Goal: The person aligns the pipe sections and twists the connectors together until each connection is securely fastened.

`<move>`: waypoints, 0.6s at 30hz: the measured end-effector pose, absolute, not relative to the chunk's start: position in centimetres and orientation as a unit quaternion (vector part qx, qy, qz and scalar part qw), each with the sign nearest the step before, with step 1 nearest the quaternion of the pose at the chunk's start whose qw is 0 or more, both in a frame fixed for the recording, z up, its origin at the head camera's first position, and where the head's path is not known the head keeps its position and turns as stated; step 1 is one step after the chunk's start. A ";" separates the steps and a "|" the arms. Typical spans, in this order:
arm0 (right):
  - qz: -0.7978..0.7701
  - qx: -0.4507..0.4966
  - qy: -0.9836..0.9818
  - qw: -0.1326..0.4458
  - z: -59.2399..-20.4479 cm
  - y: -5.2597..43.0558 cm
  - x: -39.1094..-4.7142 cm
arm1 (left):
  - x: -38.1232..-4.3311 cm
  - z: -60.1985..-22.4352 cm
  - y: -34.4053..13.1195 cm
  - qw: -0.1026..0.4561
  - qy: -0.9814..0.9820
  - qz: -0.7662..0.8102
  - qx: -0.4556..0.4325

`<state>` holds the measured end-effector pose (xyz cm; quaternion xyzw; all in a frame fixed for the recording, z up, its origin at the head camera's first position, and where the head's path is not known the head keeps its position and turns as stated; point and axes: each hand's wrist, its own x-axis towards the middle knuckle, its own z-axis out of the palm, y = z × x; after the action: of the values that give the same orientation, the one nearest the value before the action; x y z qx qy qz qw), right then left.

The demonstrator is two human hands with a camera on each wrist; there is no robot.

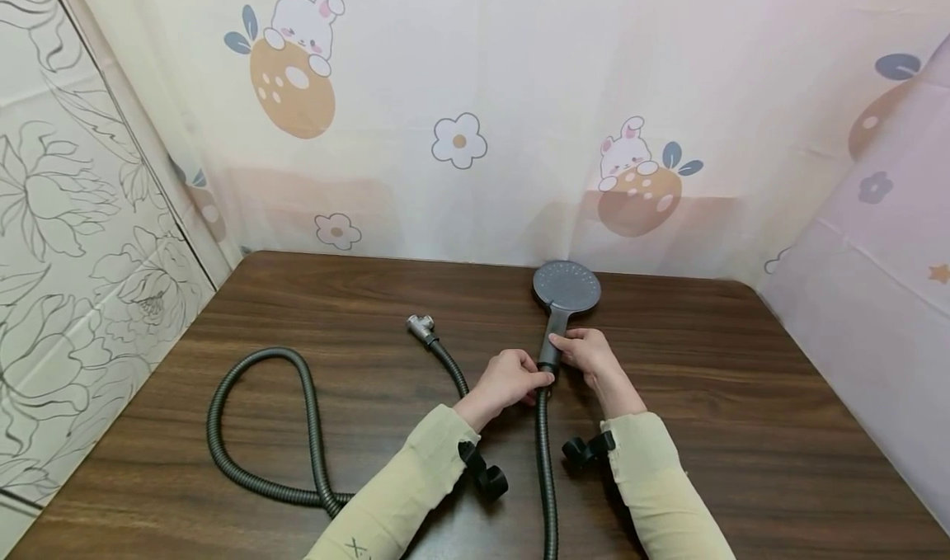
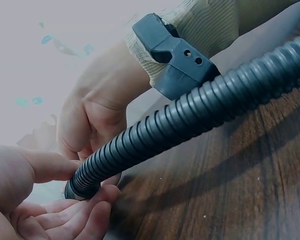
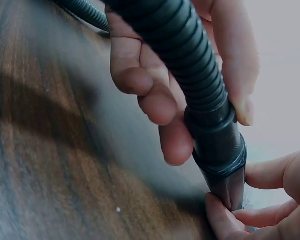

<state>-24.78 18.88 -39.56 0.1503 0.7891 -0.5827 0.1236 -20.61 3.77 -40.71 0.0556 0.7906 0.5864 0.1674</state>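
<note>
A grey shower head [image 1: 567, 286] lies face up near the back edge of the table, its handle pointing toward me. My right hand [image 1: 591, 355] pinches that handle between thumb and fingers. Just below, my left hand [image 1: 508, 381] pinches the dark connector [image 3: 217, 145] where the ribbed shower hose [image 1: 545, 461] meets the handle. In the right wrist view the connector sits against the handle's end; whether it is threaded on, I cannot tell. The hose's other end, a silver metal fitting [image 1: 420, 327], rests on the table left of my hands.
The hose loops [image 1: 215, 428] across the left of the brown wooden table [image 1: 742, 428] and passes under the left sleeve. A printed curtain [image 1: 475, 65] hangs behind the table. Black camera mounts [image 1: 486, 473] are strapped at both wrists, close to the hose.
</note>
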 end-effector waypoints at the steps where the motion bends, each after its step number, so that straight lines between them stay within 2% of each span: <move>1: -0.580 0.151 0.791 0.123 -39.6 18.8 -24.8 | -20.6 -40.7 3.8 0.168 0.791 0.586 0.054; 18: -0.552 0.154 0.810 0.123 -39.7 18.8 -24.7 | -20.4 -41.0 3.9 0.168 0.805 0.566 0.065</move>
<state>-24.69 18.84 -39.66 0.1540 0.8101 -0.5523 0.1226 -20.45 3.89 -41.02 0.0653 0.8045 0.5660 0.1677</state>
